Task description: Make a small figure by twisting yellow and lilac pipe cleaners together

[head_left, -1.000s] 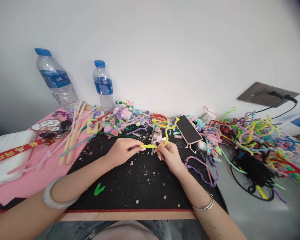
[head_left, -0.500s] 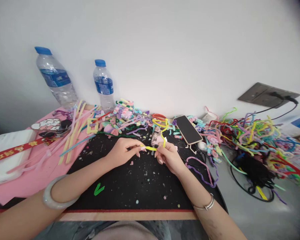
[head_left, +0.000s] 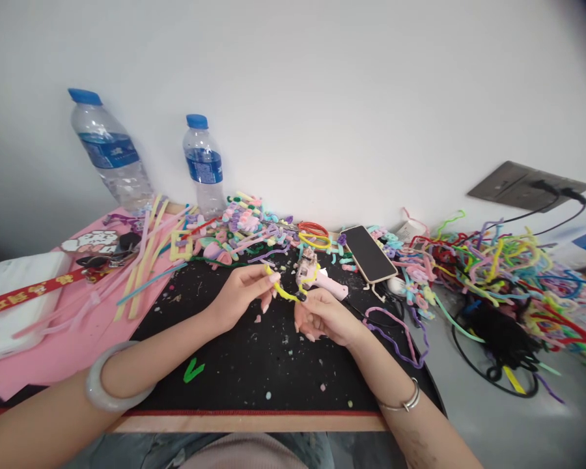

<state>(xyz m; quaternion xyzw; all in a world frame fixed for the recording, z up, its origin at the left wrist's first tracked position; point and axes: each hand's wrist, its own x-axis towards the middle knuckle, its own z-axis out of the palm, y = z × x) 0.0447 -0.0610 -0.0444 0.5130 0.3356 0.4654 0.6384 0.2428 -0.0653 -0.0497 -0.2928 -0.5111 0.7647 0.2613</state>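
Thin fuzzy yellow pipe cleaner (head_left: 286,294): bent into shallow U, both ends rising. Raised above black mat (head_left: 273,365); one end pinched by left hand (head_left: 241,292), lower bend by right hand (head_left: 325,317).

A wooden table (head_left: 244,423) carries a black mat (head_left: 273,371) speckled with scraps and a pink sheet (head_left: 63,345) beside it. A water bottle (head_left: 108,153) and a second bottle (head_left: 204,169) stand at the back.

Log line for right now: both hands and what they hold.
left hand: pinches one end of bent yellow fuzzy pipe cleaner | right hand: grips other end | below: black work mat | behind: pink glue gun
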